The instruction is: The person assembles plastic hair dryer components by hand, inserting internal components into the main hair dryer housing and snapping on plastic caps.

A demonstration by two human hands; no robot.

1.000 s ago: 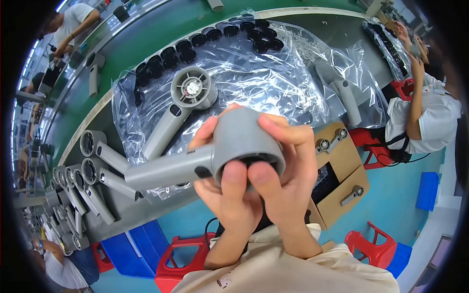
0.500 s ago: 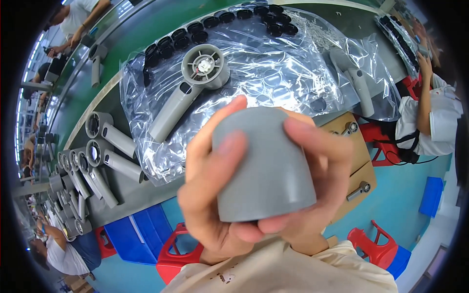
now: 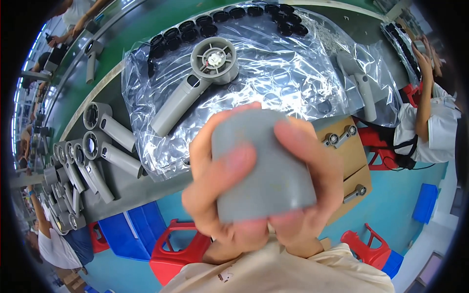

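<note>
Close in front of me, both hands clasp a smooth grey plastic fan housing [image 3: 266, 183], its rounded end facing up. My left hand [image 3: 207, 195] wraps its left side, thumb pressed on the surface. From the right, my right hand [image 3: 322, 176] grips it the same way. The fingertips of both hands meet at its lower edge, and its underside is hidden. Beyond my hands, a grey handheld fan [image 3: 178, 105] lies on a clear plastic sheet [image 3: 278, 73], its round head showing spokes and a white centre.
Black round caps [image 3: 188, 34] line the sheet's far edge, beside small white pieces [image 3: 322, 36]. Several grey fan bodies [image 3: 119, 158] lie at left. Cardboard [image 3: 349, 151] with small fans is at right. Red stools [image 3: 178, 249] and blue bins [image 3: 134, 232] stand below; co-workers sit on both sides.
The fingers of both hands have shifted on the housing, with the fingertips now curled over its lower edge. The view has moved slightly; the handheld fan lies still on the sheet.
</note>
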